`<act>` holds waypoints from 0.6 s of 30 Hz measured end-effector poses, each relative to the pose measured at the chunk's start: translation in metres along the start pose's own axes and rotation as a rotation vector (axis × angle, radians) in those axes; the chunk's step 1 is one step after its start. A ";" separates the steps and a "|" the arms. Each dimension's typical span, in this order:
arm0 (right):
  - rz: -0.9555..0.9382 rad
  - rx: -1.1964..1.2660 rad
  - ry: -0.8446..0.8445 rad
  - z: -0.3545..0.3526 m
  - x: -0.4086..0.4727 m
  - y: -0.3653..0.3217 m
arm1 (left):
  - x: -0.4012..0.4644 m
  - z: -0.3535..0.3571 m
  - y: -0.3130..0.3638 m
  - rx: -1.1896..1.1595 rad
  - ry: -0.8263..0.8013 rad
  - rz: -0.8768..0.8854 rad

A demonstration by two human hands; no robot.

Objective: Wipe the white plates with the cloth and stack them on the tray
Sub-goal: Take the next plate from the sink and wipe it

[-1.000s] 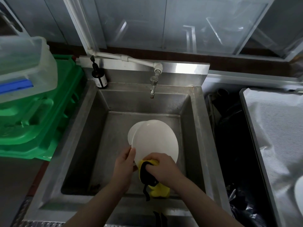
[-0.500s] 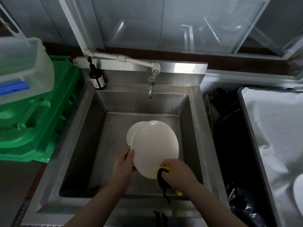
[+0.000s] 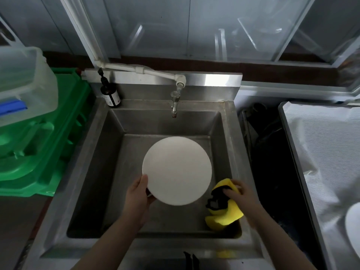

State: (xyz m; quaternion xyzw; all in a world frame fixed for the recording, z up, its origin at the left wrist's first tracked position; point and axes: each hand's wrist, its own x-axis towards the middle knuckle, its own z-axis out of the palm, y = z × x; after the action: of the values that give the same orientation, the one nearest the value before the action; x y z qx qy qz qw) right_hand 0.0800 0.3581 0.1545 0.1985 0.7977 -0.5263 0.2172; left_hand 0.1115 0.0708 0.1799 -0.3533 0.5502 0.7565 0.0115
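A round white plate (image 3: 176, 170) is held flat over the steel sink (image 3: 109, 145), its plain face up. My left hand (image 3: 137, 193) grips its near left rim, thumb on top. To the right of the plate, my right hand (image 3: 240, 195) holds a yellow cloth with black trim (image 3: 224, 211), clear of the plate, near the sink's right wall. A tray lined with white cloth (image 3: 319, 152) lies at the right, with the edge of another white plate (image 3: 353, 228) on it at the frame's border. The second plate seen earlier is hidden.
A tap (image 3: 175, 102) juts over the sink's back. A dark pump bottle (image 3: 110, 92) stands at the back left corner. Green crates (image 3: 44, 137) with a clear plastic box (image 3: 23, 82) on top sit to the left. A dark gap (image 3: 266, 152) separates sink and tray.
The cloth in my right hand has slid off the plate's near edge to the right. The plate has levelled out and now covers the plate below it.
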 end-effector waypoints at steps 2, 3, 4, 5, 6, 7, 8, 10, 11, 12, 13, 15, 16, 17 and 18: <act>0.067 0.225 0.011 -0.013 0.005 0.008 | 0.001 0.001 0.003 -0.002 -0.011 0.005; 0.079 0.312 0.026 -0.019 0.007 0.011 | 0.001 0.002 0.003 0.004 -0.018 0.010; 0.077 0.380 0.047 -0.024 0.010 0.015 | 0.002 0.003 0.004 0.009 -0.024 0.015; 0.069 0.438 0.076 -0.030 0.011 0.015 | 0.002 0.003 0.003 0.014 -0.027 0.018; 0.054 0.496 0.109 -0.034 0.012 0.015 | 0.002 0.004 0.002 0.016 -0.027 0.018; 0.038 0.560 0.151 -0.040 0.013 0.016 | 0.002 0.006 0.001 0.020 -0.027 0.016; 0.022 0.593 0.192 -0.044 0.016 0.018 | 0.002 0.006 -0.001 0.023 -0.027 0.015; -0.001 0.586 0.296 -0.051 0.018 0.019 | 0.002 0.008 -0.004 0.044 -0.036 0.014; -0.013 0.531 0.342 -0.052 0.018 0.019 | 0.001 0.009 -0.005 0.057 -0.042 0.015; -0.024 0.443 0.398 -0.054 0.018 0.019 | 0.001 0.009 -0.006 0.068 -0.048 0.017; -0.034 0.345 0.454 -0.054 0.016 0.018 | 0.000 0.010 -0.007 0.079 -0.054 0.020; -0.064 0.180 0.546 -0.057 0.017 0.018 | -0.001 0.012 -0.008 0.096 -0.072 0.027; -0.080 0.115 0.575 -0.057 0.017 0.017 | -0.001 0.013 -0.009 0.105 -0.081 0.031; -0.092 0.049 0.594 -0.059 0.019 0.017 | -0.002 0.015 -0.009 0.112 -0.088 0.034; -0.103 -0.025 0.602 -0.060 0.021 0.018 | -0.002 0.016 -0.010 0.119 -0.091 0.036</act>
State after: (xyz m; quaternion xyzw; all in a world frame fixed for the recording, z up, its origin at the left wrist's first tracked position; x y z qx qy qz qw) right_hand 0.0639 0.4216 0.1505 0.3022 0.8416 -0.4444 -0.0537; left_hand 0.1084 0.0888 0.1754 -0.3071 0.5996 0.7378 0.0438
